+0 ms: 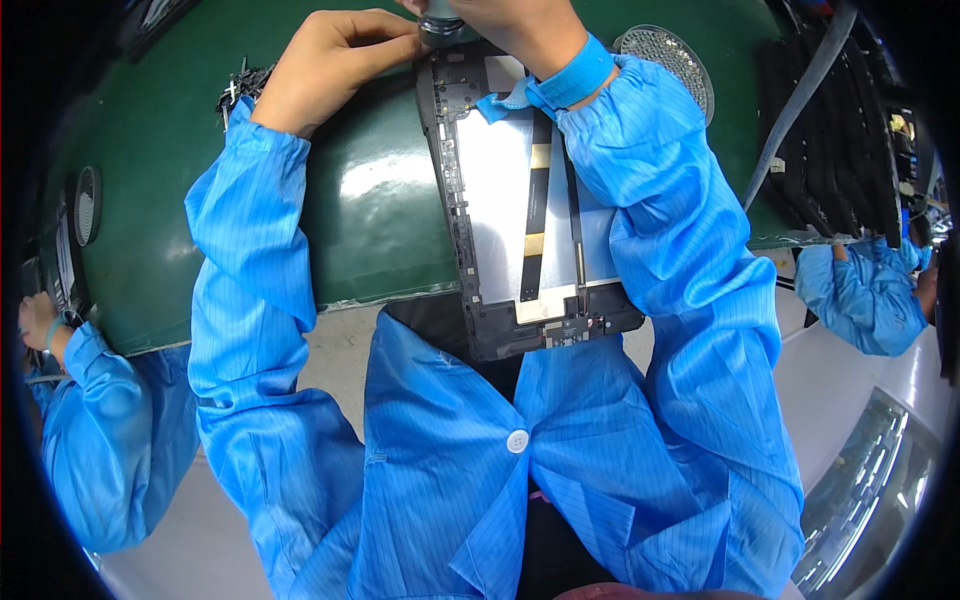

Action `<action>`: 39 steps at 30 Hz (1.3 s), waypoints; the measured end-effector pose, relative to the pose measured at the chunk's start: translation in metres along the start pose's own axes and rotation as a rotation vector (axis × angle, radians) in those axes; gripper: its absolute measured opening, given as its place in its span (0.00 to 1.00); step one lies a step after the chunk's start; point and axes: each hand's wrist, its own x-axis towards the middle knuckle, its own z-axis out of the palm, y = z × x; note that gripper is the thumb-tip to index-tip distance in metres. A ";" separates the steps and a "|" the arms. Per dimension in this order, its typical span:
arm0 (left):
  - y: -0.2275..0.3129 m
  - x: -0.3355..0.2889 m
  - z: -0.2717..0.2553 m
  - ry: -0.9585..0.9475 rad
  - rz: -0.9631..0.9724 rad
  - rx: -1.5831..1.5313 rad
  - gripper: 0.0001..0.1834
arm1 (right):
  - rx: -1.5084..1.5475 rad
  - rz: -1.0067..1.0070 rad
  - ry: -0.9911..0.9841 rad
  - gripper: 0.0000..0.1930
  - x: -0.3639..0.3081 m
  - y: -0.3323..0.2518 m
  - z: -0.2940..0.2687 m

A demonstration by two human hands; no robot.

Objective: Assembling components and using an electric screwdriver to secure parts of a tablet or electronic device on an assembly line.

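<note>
A thin black-framed electronic device panel [497,220], with silver plates and a dark ribbon cable with gold bands, lies partly over the table's near edge. My right hand [525,30] reaches over its far end, closed around a grey cylindrical tool [441,24] held upright at the far left corner. The top of the tool is cut off by the picture's edge. My left hand [340,62] is beside that corner, thumb and forefinger pinched together close to the tool. What lies between those fingertips is hidden. A blue wrist strap [578,75] circles my right wrist.
Small dark parts [243,88] lie heaped beside my left wrist on the green table [375,240]. A round textured dish [672,62] sits beyond my right forearm. Black panels [835,150] are stacked at the right. Co-workers' blue sleeves [120,440] show at both sides.
</note>
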 end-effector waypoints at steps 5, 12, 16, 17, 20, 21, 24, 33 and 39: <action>0.031 -0.015 0.009 0.375 0.136 -0.065 0.12 | 0.032 0.066 -0.113 0.09 0.000 -0.001 -0.006; 0.153 -0.182 0.103 0.108 0.087 0.586 0.51 | 0.106 0.071 0.050 0.15 0.025 -0.024 0.021; 0.129 -0.181 0.114 0.210 0.094 0.616 0.51 | 0.047 -0.062 0.172 0.12 0.037 -0.053 -0.005; 0.126 -0.177 0.108 0.254 0.085 0.589 0.49 | 0.080 -0.116 0.193 0.11 0.041 -0.056 -0.013; 0.110 -0.135 0.066 0.264 0.108 0.689 0.42 | -0.001 -0.124 0.275 0.08 0.042 -0.070 -0.046; 0.099 -0.116 0.050 0.277 0.140 0.715 0.41 | -0.067 -0.080 0.314 0.07 0.040 -0.074 -0.058; 0.066 -0.048 -0.001 0.301 0.142 0.776 0.37 | -0.155 -0.138 0.344 0.12 0.044 -0.077 -0.104; -0.005 0.126 -0.112 0.268 -0.049 0.758 0.38 | -0.055 -0.106 0.599 0.12 0.037 -0.090 -0.149; 0.023 0.193 -0.088 0.544 -0.052 1.056 0.43 | -0.040 -0.087 0.707 0.13 0.031 -0.083 -0.178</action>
